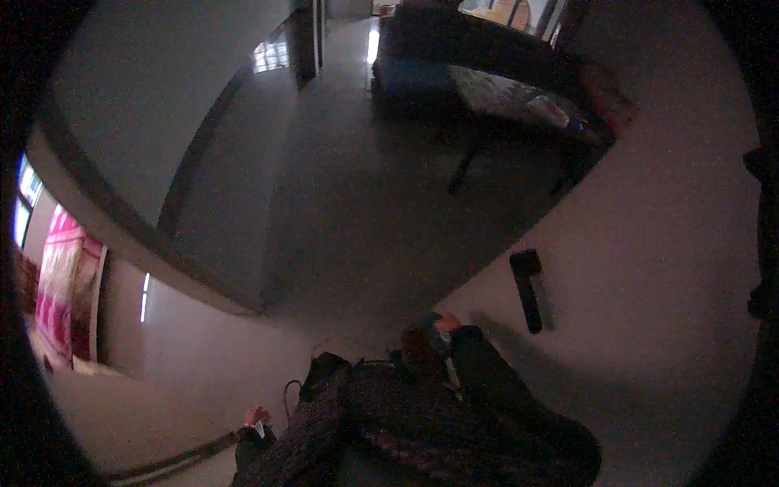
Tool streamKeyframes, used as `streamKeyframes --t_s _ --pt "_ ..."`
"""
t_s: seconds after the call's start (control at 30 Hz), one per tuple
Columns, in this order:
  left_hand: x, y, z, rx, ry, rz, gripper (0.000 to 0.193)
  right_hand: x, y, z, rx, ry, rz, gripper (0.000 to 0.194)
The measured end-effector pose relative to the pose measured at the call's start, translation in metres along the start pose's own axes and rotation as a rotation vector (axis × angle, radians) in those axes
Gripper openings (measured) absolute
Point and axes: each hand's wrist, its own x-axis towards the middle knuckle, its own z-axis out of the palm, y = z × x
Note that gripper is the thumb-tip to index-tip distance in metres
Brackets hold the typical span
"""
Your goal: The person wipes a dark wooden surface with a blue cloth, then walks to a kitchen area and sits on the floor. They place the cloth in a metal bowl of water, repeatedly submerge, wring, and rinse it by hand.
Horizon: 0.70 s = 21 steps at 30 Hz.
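Note:
My right hand [449, 321] is in front of my body at the lower middle, its fingers curled on a small bluish thing [434, 319], too dark to name. Just left of it is a dark reddish-brown shape [416, 344], also unclear. My left hand [257, 416] hangs low at my left side, with something whitish [260, 428] at its wrist. Whether its fingers hold anything cannot be made out. Dark sleeves and a dark, textured garment [389, 420] cover my arms and body.
Dim grey floor [341, 201] stretches ahead. A dark piece of furniture on legs, with patterned cloth [511, 97] on it, stands at the far right. A dark long object [527, 292] shows against the pale right wall [657, 243]. A pink and white curtain [61, 286] hangs at left.

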Motion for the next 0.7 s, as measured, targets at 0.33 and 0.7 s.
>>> streamKeyframes --t_s 0.33,0.7 --pt "0.095 0.170 -0.080 -0.124 0.084 -0.122 0.028 0.165 -0.165 -0.058 -0.065 0.139 -0.040 0.045" --pt "0.286 0.547 -0.113 0.069 -0.027 0.169 0.033 0.181 -0.111 -0.127 0.200 0.094 0.435 0.044"
